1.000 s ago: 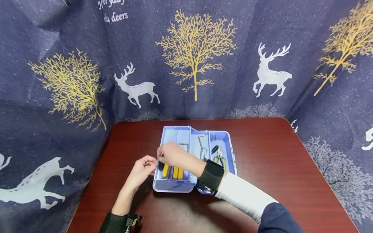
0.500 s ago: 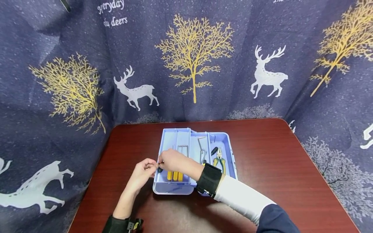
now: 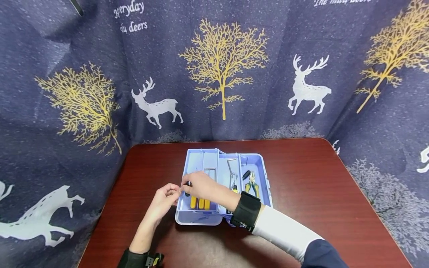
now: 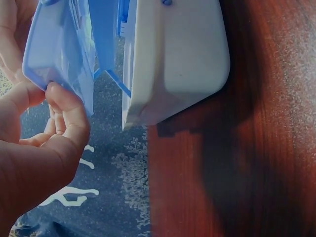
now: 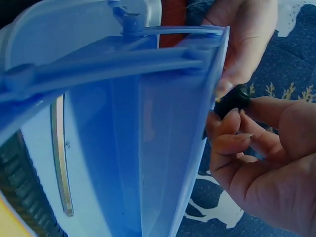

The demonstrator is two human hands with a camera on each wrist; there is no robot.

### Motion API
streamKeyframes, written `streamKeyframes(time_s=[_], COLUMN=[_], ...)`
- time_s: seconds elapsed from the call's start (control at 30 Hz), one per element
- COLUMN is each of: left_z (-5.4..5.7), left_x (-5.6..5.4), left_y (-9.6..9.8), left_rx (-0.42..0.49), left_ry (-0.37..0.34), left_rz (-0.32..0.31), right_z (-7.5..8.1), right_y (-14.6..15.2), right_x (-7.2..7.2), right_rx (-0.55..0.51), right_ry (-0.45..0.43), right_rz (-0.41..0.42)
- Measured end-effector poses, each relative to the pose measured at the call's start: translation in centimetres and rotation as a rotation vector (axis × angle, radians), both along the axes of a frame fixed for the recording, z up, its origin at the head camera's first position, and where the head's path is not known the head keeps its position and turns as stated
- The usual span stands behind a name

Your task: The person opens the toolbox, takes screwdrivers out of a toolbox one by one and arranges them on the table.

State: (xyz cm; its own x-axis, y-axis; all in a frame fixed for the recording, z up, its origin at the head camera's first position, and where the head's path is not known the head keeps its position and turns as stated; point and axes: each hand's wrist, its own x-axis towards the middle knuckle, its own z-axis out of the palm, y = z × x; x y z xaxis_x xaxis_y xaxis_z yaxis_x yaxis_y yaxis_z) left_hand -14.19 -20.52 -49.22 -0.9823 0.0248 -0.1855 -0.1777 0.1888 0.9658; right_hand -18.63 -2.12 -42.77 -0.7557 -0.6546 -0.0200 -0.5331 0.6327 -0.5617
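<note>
A light-blue cantilever toolbox (image 3: 199, 219) stands unfolded on the table. My left hand (image 3: 164, 203) is at its left side; in the left wrist view its thumb and forefinger pinch the edge of the raised tray (image 4: 47, 59). My right hand (image 3: 201, 184) reaches over that tray. Between its thumb and fingers sits a short black handle (image 5: 233, 100), whose other end is hidden behind the tray wall. Several yellow handles (image 3: 201, 203) lie side by side in the tray, close below the right hand. In the right wrist view the fingertips of both hands nearly meet.
Bent metal hex keys (image 3: 231, 160) lie in the middle tray. The right compartment holds green-and-yellow pliers (image 3: 256, 190) and a small black piece (image 3: 246, 175). A red-brown table (image 3: 311, 186) carries the box, and a dark-blue printed curtain (image 3: 268, 126) hangs behind.
The leftmost yellow handle has shifted right and lies straighter beside the others. The right hand and the black piece have moved slightly; the left hand stays at the tray edge.
</note>
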Motion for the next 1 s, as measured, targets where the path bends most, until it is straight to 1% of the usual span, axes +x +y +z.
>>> streamKeyframes(time_s=[0.13, 0.23, 0.37, 0.5, 0.63, 0.67, 0.73, 0.87, 1.0], left_z=[-0.2, -0.2, -0.1, -0.4, -0.6, -0.6, -0.5, -0.4, -0.5], left_x=[-0.1, -0.1, -0.1, -0.1, 0.0, 0.0, 0.0, 0.0, -0.1], left_y=[0.0, 0.0, 0.0, 0.1, 0.2, 0.2, 0.2, 0.1, 0.1], left_rx=[0.006, 0.016, 0.024, 0.030, 0.037, 0.035, 0.031, 0.019, 0.013], left_ry=[-0.002, -0.002, -0.005, -0.004, -0.008, -0.008, -0.007, -0.004, -0.007], left_rz=[-0.002, 0.010, 0.013, 0.014, 0.019, 0.018, 0.016, 0.009, 0.006], right_z=[0.4, 0.7, 1.0, 1.4, 1.5, 1.4, 1.0, -0.2, -1.6], right_y=[1.1, 2.4, 5.1, 8.5, 12.5, 13.5, 15.6, 19.8, 23.8], right_x=[0.1, 0.2, 0.4, 0.9, 1.1, 1.2, 1.2, 1.4, 2.1], right_rx=[-0.061, -0.090, -0.118, -0.138, -0.169, -0.177, -0.184, -0.197, -0.223], right_ry=[-0.020, -0.009, 0.005, -0.032, -0.048, -0.053, -0.056, -0.089, -0.126], right_rz=[-0.032, -0.036, -0.048, -0.092, -0.168, -0.201, -0.267, -0.408, -0.535])
